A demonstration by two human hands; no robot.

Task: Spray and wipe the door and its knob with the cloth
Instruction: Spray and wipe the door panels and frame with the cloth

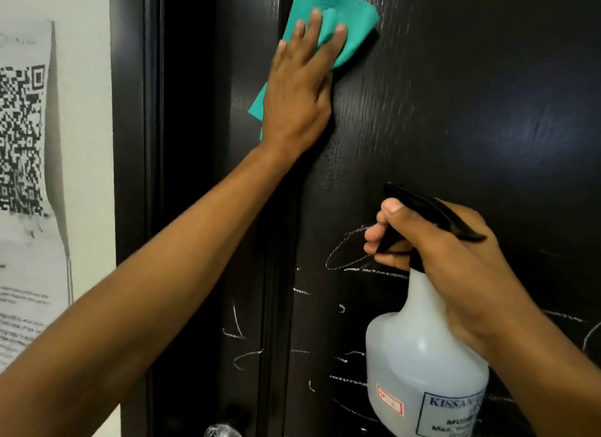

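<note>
Because your left hand (297,88) lies flat with straight fingers on the teal microfibre cloth (328,20), the cloth is pressed against the dark, wood-grained door panel (455,94) rather than gripped; this spreads the pressure over the palm, which suits a broad wiping stroke. The cloth sits high on the door, just beside its left edge and close to the top of the view, with one corner trailing below your wrist. That loose corner could, in my judgement, catch in the gap between the door and the black door frame (153,176).

Your right hand (448,251) is wrapped round the neck of the translucent white plastic spray bottle (419,365), with fingers curled on the black trigger head (432,208). The bottle is held upright and close to the door, lower and to the right of the cloth, nozzle toward the panel; this keeps it ready for a further spray without putting the cloth down.

White chalk-like scribbles (348,251) cover the lower part of the door, around and below the bottle. The area under the cloth appears free of marks, so I judge the upper part is in hand and the lower part remains.

The shiny round metal knob (222,430) shows only partly at the bottom edge, near the door's left edge; neither hand touches it.

A white paper notice with a QR code (22,137) hangs on the wall left of the frame.
</note>
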